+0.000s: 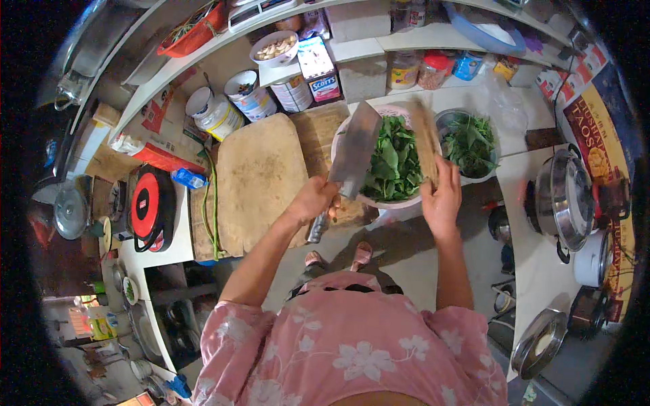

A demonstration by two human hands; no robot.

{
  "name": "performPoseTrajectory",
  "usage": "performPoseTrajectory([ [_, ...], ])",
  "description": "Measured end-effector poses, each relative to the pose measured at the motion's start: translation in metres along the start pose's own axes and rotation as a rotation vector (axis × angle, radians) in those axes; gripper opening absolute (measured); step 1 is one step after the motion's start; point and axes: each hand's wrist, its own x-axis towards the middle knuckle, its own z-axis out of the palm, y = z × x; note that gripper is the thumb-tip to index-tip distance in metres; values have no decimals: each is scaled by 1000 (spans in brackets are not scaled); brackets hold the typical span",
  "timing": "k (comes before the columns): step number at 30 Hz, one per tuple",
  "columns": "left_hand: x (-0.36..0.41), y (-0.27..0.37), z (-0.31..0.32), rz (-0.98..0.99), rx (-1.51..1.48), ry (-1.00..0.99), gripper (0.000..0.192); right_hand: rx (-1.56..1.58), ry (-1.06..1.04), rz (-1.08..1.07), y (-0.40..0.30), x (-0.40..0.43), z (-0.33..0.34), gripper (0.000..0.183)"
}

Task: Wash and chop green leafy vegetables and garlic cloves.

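My left hand point(312, 199) grips the handle of a broad cleaver point(357, 147), its blade raised over the left rim of a pink basin point(396, 204). Green leaves point(393, 162) fill that basin. In my right hand point(443, 198) is a thin wooden board point(424, 142), held upright over the basin's right side and partly blurred. Behind my right hand a metal bowl point(495, 170) holds more leafy greens point(469, 139). To the left lies a worn wooden chopping board point(261, 177), with long green beans point(213, 213) along its left edge.
Cans point(292, 94), jars point(403, 73) and a bowl of pale pieces point(277, 49) stand at the back by a low shelf. A red-lidded electric pan point(147, 205) is at the left. A steel pot point(563, 198) stands on the right counter.
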Motion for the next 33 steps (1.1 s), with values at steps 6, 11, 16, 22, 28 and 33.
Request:
performPoseTrajectory([
  [6,-20,32,15,-67,63,-57,20,112,-223,9,0,-30,51,45],
  [11,-31,41,14,414,1171,225,30,40,90,158,24,-15,0,46],
  [16,-23,40,14,500,1409,229,29,68,-172,-107,-40,-4,-23,42],
  [22,-38,48,1,629,1492,159,23,-137,-354,-234,-50,-16,24,43],
  [28,-83,15,-48,490,1208,243,28,-194,-108,113,33,-35,26,41],
  [33,-130,-51,-79,195,739,380,27,488,177,475,132,-82,90,31],
])
